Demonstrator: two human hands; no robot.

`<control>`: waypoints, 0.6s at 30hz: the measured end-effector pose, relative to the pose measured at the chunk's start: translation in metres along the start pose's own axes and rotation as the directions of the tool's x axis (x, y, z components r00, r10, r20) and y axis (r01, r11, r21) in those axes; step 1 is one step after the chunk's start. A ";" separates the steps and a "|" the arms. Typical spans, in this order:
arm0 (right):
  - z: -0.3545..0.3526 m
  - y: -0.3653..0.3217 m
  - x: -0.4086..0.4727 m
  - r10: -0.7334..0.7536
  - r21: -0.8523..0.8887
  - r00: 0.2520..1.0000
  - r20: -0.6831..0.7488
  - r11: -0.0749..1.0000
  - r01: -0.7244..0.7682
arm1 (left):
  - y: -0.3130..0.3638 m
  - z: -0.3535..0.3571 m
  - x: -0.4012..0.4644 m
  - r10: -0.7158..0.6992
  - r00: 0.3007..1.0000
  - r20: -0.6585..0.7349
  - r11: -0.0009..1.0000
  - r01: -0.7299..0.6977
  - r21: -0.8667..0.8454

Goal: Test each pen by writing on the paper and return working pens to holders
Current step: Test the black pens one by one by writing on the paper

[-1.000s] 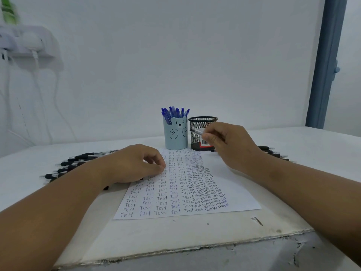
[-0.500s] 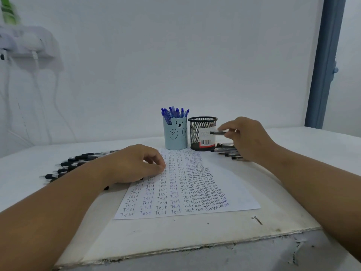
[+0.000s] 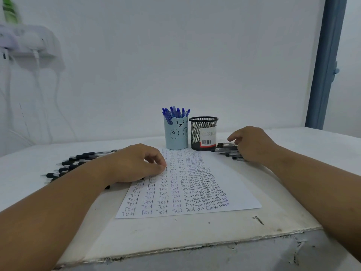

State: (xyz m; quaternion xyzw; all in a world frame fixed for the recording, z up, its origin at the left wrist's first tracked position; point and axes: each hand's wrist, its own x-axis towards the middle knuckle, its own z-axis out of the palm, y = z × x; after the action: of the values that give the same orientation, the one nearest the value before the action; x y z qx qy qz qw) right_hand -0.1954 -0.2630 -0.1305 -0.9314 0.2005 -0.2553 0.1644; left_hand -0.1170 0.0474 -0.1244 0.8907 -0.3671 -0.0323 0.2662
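Two pen holders [image 3: 176,133] [image 3: 203,133], one paper [image 3: 224,184], two hands [image 3: 136,163] [image 3: 252,143].

You see a dim, evenly lit scene with a cool bluish cast and no glare. Soft, faint shadows sit under the forearms. The white wall-mounted shelf [image 3: 25,43] at upper left is smeared by blur. Wide-angle distortion tilts the blue-grey door frame [image 3: 325,63]; the centre stays sharp.

A plain home room is showing here. A chipped white counter [image 3: 175,241] is sitting against a bare wall [image 3: 175,55]. A charger shelf [image 3: 25,42] is hanging there.
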 end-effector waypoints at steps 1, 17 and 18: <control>0.000 0.000 0.000 0.004 -0.003 1.000 0.007 1.000 -0.004 | 0.000 0.000 0.000 0.000 1.000 -0.001 1.000 0.000 0.000; 0.018 -0.042 -0.029 -0.483 0.096 0.869 -0.104 0.865 0.492 | -0.012 -0.013 0.002 0.008 0.962 -0.273 1.000 -0.014 -0.020; 0.020 -0.043 -0.031 -0.525 0.126 0.849 -0.059 0.840 0.528 | -0.014 -0.016 0.001 -0.003 0.947 -0.320 1.000 -0.002 -0.016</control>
State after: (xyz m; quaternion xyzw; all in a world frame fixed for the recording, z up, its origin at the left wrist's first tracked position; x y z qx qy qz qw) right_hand -0.1964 -0.2071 -0.1419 -0.9341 -0.0791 -0.3143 0.1496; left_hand -0.1030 0.0624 -0.1180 0.8820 -0.3186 0.1096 0.3296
